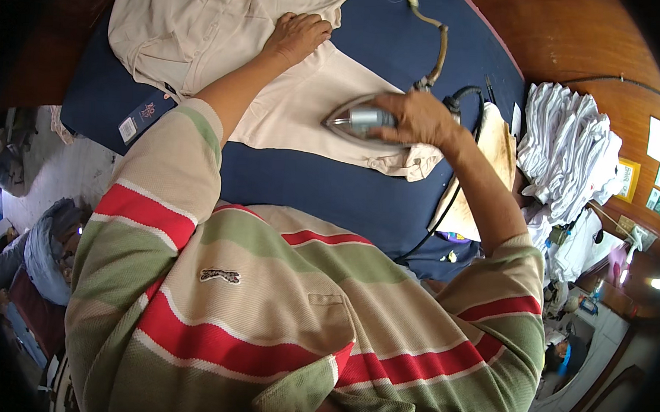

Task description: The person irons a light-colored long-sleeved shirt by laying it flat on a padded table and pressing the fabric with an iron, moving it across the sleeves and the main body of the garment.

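A cream shirt (197, 31) is spread over the dark blue padded table, bunched in folds at the far left. One of its sleeves (313, 104) stretches flat toward the right, ending in a crumpled cuff (414, 163). Palm down on the fabric, my left hand (300, 37) presses near where the sleeve meets the body, fingers slightly bent and holding nothing visible. My right hand (417, 117) wraps around the handle of a clothes iron (366, 122), which rests on the sleeve with its tip pointing left. The iron's far side is partly blurred.
A hose (440, 51) and a black cable run from the iron. Beside it lies a scorched cream cloth (493, 151). A dark tag (146, 116) lies by the shirt on the blue table (294, 178). White garments (568, 144) hang at right; clothes (48, 243) are piled at lower left.
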### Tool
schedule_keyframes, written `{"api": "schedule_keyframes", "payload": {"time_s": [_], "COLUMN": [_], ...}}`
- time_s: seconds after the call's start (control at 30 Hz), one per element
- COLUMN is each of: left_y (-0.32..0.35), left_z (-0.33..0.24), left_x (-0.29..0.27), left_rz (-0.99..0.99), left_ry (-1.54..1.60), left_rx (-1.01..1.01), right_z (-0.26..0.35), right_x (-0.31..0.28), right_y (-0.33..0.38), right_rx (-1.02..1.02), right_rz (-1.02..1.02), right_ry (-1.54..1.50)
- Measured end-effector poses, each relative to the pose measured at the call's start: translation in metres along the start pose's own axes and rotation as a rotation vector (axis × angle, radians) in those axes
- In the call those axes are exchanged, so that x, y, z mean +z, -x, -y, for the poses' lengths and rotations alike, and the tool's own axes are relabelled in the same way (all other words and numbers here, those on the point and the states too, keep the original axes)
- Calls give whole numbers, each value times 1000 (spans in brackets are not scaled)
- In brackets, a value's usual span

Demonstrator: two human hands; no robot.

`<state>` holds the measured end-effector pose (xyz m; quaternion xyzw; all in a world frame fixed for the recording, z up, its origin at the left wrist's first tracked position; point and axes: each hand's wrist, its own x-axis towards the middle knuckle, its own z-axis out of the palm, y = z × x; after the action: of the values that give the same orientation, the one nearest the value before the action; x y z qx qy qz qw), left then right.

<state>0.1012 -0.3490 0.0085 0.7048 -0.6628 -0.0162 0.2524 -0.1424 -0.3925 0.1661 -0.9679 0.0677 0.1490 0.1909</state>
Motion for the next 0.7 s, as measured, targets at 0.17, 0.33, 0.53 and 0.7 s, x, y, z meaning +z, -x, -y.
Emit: {"api": "schedule_keyframes", "payload": {"time_s": [0.17, 0.33, 0.53, 0.7], "left_y": [0, 13, 109, 164], "left_z": [-2, 2, 6, -66], "left_x": [-1, -25, -106, -189], "left_rz": [-9, 66, -255, -485], "left_ry": [34, 122, 295, 950], "left_rx": [-17, -37, -139, -213], "right_z": [17, -1, 5, 70], "right_x": [18, -3, -5, 8], "right_y": [28, -1, -24, -74], "right_rx": [-66, 500, 130, -199], "right_rz": [47, -217, -103, -20], "right_ry": [-10, -117, -7, 8]}}
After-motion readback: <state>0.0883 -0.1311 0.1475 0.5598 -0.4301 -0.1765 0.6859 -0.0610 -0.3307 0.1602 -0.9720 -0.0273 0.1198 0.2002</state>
